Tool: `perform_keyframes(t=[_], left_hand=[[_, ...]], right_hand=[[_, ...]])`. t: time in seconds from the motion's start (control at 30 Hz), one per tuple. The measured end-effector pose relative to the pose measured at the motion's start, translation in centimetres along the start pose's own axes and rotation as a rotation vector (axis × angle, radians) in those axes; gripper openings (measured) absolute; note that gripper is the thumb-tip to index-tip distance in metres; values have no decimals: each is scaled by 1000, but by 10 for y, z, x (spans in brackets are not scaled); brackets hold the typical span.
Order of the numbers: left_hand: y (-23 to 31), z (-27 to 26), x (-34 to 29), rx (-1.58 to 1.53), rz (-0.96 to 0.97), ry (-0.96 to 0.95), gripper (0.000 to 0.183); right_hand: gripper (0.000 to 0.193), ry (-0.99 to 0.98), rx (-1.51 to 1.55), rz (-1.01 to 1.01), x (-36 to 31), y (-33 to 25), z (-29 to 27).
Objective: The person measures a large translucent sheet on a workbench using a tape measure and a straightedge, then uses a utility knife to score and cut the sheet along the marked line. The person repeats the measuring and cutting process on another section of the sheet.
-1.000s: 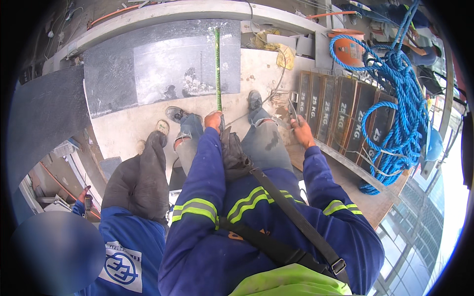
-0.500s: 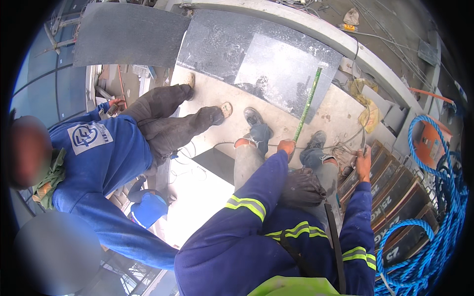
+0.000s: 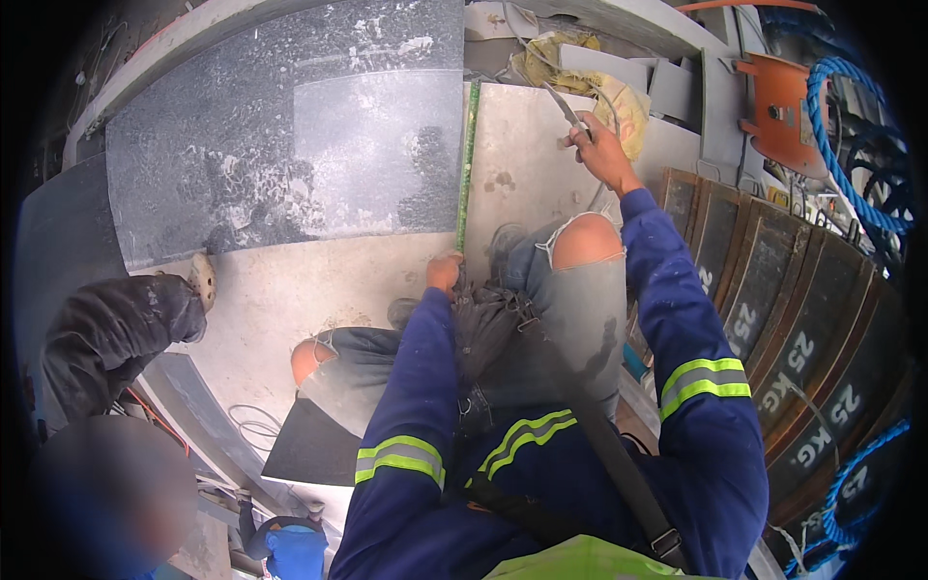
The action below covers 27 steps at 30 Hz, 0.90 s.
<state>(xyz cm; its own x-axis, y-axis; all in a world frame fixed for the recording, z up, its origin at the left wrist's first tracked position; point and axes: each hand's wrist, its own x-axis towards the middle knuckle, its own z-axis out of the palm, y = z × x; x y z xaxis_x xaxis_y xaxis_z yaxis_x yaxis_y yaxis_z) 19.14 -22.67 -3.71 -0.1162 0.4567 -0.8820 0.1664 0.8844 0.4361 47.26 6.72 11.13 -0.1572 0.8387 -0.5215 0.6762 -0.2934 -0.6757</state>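
Observation:
My left hand (image 3: 445, 274) is closed on the near end of a long, narrow green straightedge (image 3: 469, 164). The strip lies along the right edge of a light grey sheet (image 3: 377, 155), pointing away from me. Up and to the right, my right hand (image 3: 601, 157) grips a knife (image 3: 568, 104) with a pointed grey blade, held above the pale floor. A darker, stained grey sheet (image 3: 193, 184) spreads out under and left of the light one. My knees are bent on either side of the left hand.
Dark weight blocks (image 3: 773, 319) stand in a row at right, near blue rope (image 3: 860, 87) and an orange case (image 3: 785, 116). Yellow sacking (image 3: 619, 97) and offcuts lie ahead. A co-worker's dark trouser leg (image 3: 126, 338) is at left; a person in blue (image 3: 295, 551) is below.
I have crouched and turned left. The straightedge has swung from slanting across the sheet to lying along its edge. My right hand has moved forward with the knife; the co-worker is mostly out of view.

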Motion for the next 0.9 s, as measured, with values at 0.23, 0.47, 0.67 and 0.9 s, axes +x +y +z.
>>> perform_keyframes(t=[0.23, 0.47, 0.67, 0.9], left_hand=[[1, -8, 61, -340, -92, -25, 30], [-27, -14, 56, -407, -151, -89, 28], [-12, -15, 59, -314, -229, -58, 29], [-44, -14, 77, -392, -138, -95, 33]], right_hand=[[34, -26, 71, -62, 34, 62, 73], [34, -88, 110, 43, 15, 70, 109], [39, -106, 79, 40, 14, 78, 115], [37, -120, 79, 29, 3, 72, 125]])
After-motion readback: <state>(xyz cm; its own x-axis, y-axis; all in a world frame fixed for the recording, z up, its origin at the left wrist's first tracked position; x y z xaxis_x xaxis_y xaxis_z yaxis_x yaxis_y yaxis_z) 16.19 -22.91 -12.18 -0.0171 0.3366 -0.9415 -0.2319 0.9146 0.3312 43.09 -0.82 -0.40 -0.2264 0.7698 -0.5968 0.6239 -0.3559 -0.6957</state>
